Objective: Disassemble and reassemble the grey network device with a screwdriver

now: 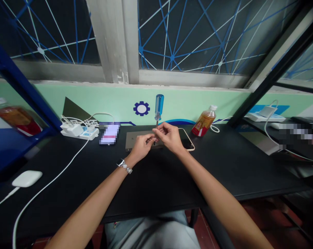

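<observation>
A screwdriver (pixel 159 104) with a clear blue handle stands upright, handle up, over the middle of the desk. The fingers of my right hand (pixel 170 136) pinch its metal shaft below the handle. Close against them, at the shaft's lower end, my left hand (pixel 142 145) is closed in a pinch; whatever lies between its fingertips is too small and hidden to name. Under and behind both hands is a flat grey-brown rectangular object (pixel 130 139), partly covered by them. A watch with a metal band (pixel 124 166) circles my left wrist.
Behind my right hand lies a phone (pixel 187 140) in a pale case, beside a tea bottle (pixel 204 121). To the left are a lit phone (pixel 110 133), a white power strip (pixel 91 133), a white charging case (pixel 27 178) and a trailing white cable (pixel 56 176) on the black desk (pixel 156 186).
</observation>
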Demonstrator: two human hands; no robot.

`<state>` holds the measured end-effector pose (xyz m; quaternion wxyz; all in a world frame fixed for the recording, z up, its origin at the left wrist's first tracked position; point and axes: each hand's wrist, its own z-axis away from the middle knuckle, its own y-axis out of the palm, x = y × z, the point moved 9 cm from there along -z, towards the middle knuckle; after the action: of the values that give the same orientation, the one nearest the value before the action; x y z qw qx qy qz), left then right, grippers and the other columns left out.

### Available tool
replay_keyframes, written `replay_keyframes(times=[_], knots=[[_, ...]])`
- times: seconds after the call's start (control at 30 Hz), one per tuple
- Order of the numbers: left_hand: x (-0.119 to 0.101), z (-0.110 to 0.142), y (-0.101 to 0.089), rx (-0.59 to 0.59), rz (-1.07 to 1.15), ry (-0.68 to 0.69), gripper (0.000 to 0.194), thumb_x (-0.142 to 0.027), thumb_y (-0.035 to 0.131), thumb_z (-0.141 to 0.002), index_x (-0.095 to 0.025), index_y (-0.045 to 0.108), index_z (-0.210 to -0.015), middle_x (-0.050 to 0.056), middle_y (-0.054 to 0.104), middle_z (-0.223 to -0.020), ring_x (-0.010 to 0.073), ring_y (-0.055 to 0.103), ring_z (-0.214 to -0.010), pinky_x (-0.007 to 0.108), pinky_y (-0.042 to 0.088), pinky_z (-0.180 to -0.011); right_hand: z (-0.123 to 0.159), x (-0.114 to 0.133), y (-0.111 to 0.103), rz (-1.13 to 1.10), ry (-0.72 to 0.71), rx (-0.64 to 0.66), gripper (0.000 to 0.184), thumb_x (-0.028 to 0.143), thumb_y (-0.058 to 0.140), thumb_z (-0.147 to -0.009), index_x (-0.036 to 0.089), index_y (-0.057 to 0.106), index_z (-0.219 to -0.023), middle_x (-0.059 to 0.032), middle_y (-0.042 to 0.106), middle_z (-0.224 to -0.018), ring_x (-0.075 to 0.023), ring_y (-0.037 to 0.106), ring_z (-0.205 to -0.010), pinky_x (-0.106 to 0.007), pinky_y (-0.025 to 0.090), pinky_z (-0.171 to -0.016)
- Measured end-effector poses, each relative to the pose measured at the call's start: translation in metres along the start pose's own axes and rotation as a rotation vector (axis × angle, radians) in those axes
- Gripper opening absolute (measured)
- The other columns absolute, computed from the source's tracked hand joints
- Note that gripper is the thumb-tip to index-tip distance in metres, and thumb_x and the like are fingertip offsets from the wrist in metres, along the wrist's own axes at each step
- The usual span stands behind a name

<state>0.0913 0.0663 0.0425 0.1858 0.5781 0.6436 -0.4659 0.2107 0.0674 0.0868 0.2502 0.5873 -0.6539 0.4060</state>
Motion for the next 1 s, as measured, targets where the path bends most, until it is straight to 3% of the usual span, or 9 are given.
replay_keyframes(times=[0.37,0.47,0.57,0.7,0.87,1.0], knots=[[0.003,-0.001,0.001,0.029,0.015,-0.006,0.024,-0.031,0.056,-0.095,-0.014,0.073,-0.096,0.006,0.075,-0.088,0.0241,0.069,-0.088,0.032,0.051,-0.083,-0.001,0.000,0.002,0.062,0.018,-0.058,0.031,0.047,0.068,-0.085,0.020,0.056,-0.074,0.0026,0.058,-0.058,-0.0127,0.057,-0.047,-0.024,0.045,-0.048],[0.002,0.000,0.001,0.048,0.025,-0.005,0.024,-0.032,0.055,-0.095,-0.015,0.073,-0.095,0.006,0.075,-0.089,0.0235,0.070,-0.087,0.032,0.052,-0.083,-0.006,0.000,-0.001,0.086,0.045,0.001,0.030,0.049,0.068,-0.084,0.020,0.062,-0.089,0.0001,0.064,-0.071,-0.0126,0.061,-0.052,-0.023,0.046,-0.048],[0.003,0.000,0.003,0.066,0.097,-0.019,0.026,-0.035,0.055,-0.096,-0.016,0.072,-0.101,0.008,0.077,-0.096,0.0231,0.072,-0.091,0.033,0.054,-0.086,-0.014,0.008,-0.002,0.039,0.030,0.096,0.036,0.050,0.062,-0.089,0.023,0.065,-0.112,-0.0039,0.070,-0.095,-0.0157,0.066,-0.070,-0.024,0.051,-0.054],[0.006,0.000,0.003,0.068,0.162,-0.051,0.029,-0.038,0.056,-0.096,-0.015,0.071,-0.105,0.011,0.077,-0.100,0.0239,0.073,-0.095,0.036,0.055,-0.090,-0.020,0.021,0.000,-0.051,-0.016,0.185,0.035,0.050,0.055,-0.093,0.022,0.071,-0.108,-0.0074,0.069,-0.111,-0.0208,0.065,-0.093,-0.026,0.055,-0.063],[0.006,0.000,0.003,0.076,0.149,-0.061,0.028,-0.037,0.057,-0.095,-0.015,0.072,-0.103,0.011,0.078,-0.099,0.0238,0.073,-0.095,0.036,0.055,-0.090,-0.021,0.023,0.002,-0.123,0.011,0.184,0.038,0.051,0.056,-0.093,0.021,0.068,-0.113,-0.0072,0.069,-0.108,-0.0173,0.064,-0.083,-0.025,0.055,-0.060],[0.008,0.001,0.004,0.073,0.171,-0.061,0.030,-0.037,0.057,-0.095,-0.014,0.071,-0.108,0.012,0.077,-0.100,0.0236,0.073,-0.096,0.037,0.055,-0.092,-0.023,0.023,-0.002,-0.094,-0.021,0.111,0.035,0.051,0.057,-0.092,0.020,0.068,-0.102,-0.0064,0.069,-0.098,-0.0172,0.063,-0.082,-0.024,0.053,-0.055]])
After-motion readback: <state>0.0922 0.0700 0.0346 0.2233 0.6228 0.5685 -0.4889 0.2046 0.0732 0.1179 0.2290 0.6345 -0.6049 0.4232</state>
